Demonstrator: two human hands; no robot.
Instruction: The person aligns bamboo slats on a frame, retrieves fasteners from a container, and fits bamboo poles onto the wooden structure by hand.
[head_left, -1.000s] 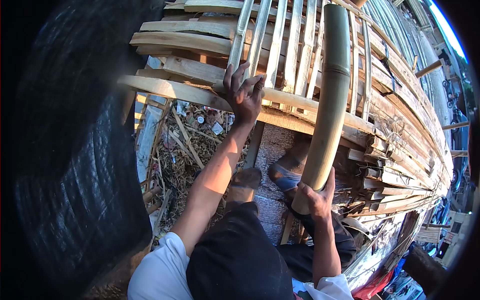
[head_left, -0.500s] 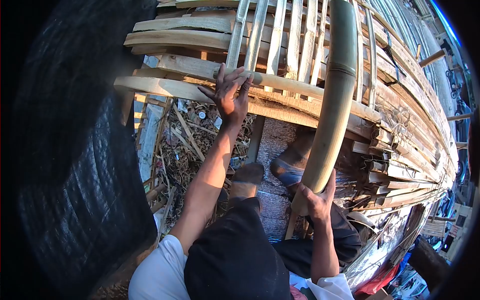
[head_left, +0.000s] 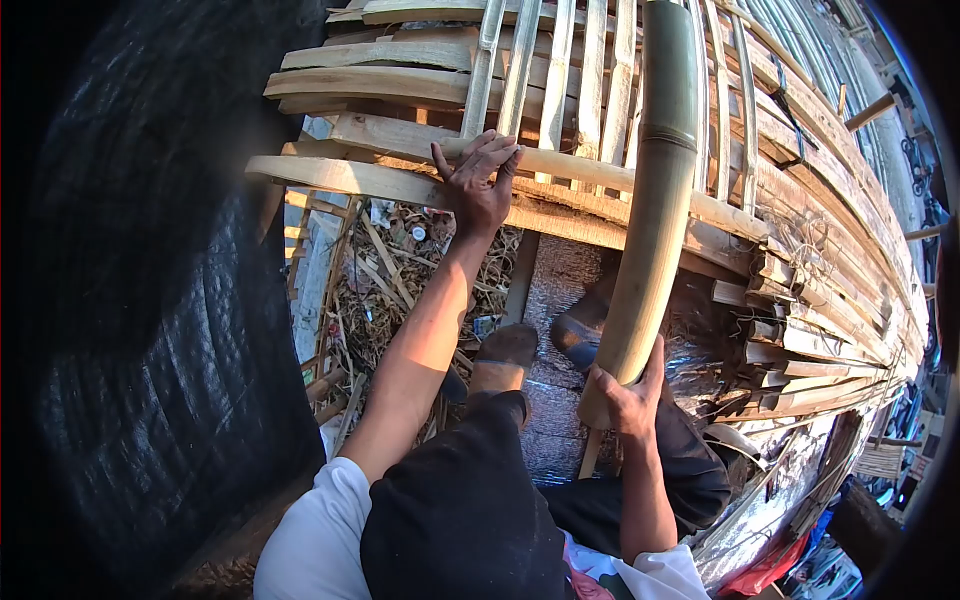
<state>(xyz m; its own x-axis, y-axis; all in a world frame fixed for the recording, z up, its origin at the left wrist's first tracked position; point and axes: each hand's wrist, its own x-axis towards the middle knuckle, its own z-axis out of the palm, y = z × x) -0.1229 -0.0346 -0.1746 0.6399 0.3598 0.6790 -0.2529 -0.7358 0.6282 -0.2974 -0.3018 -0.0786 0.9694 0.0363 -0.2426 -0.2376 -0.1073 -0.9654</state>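
Note:
A thick green-tan bamboo pole [head_left: 660,200] slants from the top of the head view down toward my lap. My right hand [head_left: 630,395] is closed around its lower end, thumb on the near side. My left hand [head_left: 482,182] lies with fingers stretched out on a thinner round crossbar [head_left: 580,168], touching its left part. This crossbar runs across the edge of a rack of bamboo slats [head_left: 555,90] and passes behind the thick pole. The underside of my left palm is hidden.
Dark sheeting [head_left: 180,330] hangs along the left. Dry plant litter [head_left: 400,270] and scraps lie below the slats, beside a silvery sheet [head_left: 555,400] near my feet. Stacked split bamboo [head_left: 810,350] juts out at the right. My knee [head_left: 460,500] is in front.
The thick pole's upper part has shifted slightly left. My left hand's fingers have come down flatter on the crossbar. My right hand keeps its hold, and the view has shifted a little.

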